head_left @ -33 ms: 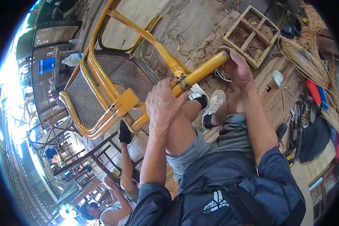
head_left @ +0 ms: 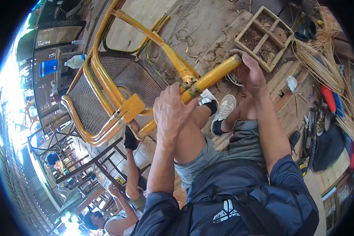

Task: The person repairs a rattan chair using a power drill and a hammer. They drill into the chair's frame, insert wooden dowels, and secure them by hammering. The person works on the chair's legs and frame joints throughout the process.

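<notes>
A glossy yellow rattan chair frame (head_left: 103, 78) lies tilted across the upper left, its bent poles bound together at the joints. One thick straight rattan pole (head_left: 214, 75) of it runs across in front of me, over my knees. My left hand (head_left: 170, 112) is wrapped around this pole just left of a dark, bound joint (head_left: 190, 82). Around the pole's cut right end, my right hand (head_left: 251, 75) is curled, thumb on the near side and fingers partly hidden behind it.
A wooden tray (head_left: 240, 37) with scraps stands on the plank floor. At right lie straw-like strands (head_left: 312, 59), a red-handled tool (head_left: 328, 97) and several hand tools. Behind the frame is a mesh panel (head_left: 139, 74). Another person (head_left: 120, 220) sits at lower left.
</notes>
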Tool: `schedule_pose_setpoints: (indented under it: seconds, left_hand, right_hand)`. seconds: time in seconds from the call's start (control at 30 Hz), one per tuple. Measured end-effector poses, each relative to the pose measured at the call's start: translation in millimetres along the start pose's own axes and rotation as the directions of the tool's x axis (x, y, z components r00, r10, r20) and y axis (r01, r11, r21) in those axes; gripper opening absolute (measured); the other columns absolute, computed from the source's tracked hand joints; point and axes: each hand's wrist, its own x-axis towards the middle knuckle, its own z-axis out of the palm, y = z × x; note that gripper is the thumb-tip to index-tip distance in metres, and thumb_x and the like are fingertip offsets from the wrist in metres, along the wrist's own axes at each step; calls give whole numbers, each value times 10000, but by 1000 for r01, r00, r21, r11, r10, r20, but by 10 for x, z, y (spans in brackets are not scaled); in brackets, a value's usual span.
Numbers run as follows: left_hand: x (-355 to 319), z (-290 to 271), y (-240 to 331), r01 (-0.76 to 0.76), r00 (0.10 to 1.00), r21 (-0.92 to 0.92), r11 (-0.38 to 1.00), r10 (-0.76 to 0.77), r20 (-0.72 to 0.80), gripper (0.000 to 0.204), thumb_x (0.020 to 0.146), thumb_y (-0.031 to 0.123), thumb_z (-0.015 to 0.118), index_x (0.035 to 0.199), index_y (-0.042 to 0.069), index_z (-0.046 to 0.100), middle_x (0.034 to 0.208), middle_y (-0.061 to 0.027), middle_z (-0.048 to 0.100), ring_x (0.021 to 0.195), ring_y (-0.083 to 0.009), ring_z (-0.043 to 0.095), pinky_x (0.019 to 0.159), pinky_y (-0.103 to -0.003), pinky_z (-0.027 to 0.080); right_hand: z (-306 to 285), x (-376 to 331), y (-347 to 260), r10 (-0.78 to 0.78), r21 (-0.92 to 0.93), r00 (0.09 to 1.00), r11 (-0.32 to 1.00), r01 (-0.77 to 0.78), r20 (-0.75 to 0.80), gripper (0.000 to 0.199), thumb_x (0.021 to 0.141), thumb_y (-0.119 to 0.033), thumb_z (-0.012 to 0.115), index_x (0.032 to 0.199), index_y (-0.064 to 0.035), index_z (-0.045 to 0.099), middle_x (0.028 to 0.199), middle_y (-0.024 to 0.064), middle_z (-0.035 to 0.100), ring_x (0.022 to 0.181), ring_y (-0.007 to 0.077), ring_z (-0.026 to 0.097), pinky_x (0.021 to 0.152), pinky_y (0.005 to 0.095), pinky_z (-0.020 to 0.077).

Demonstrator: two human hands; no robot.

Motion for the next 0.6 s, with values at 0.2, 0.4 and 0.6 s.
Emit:
schedule_pose_setpoints:
  seconds: [0.2, 0.4, 0.6]
  left_hand:
    - [25, -16, -35, -2, 1000, -94, 996, 5, 26, 598, 649, 366, 768, 1092, 36, 540, 937, -141, 599, 865, -334, 588, 754, -414, 472]
    - [87, -70, -83, 16, 999, -344, 939, 1, 49, 606, 637, 246, 787, 1138, 27, 525, 1048, -151, 582, 941, -322, 589, 813, -388, 477]
    - [392, -108, -104, -27, 992, -528, 849, 88, 91, 337, 738, 132, 712, 1046, 41, 611, 1047, -133, 575, 922, -290, 602, 798, -345, 490]
  right_hand:
    - [94, 66, -21, -16, 10, 1000, 1000, 16, 13, 397, 907, -337, 485, 1073, 16, 560, 955, 123, 629, 927, 242, 605, 864, 365, 463]
    - [156, 216, 40, -16, 149, 996, 988, 29, -88, 433, 920, -379, 446, 1055, 21, 543, 740, 106, 583, 768, 270, 566, 764, 383, 455]
    - [110, 302, 43, -52, 125, 996, 990, 60, -71, 441, 925, -387, 432, 1057, 21, 537, 685, 91, 579, 738, 264, 546, 723, 377, 448]
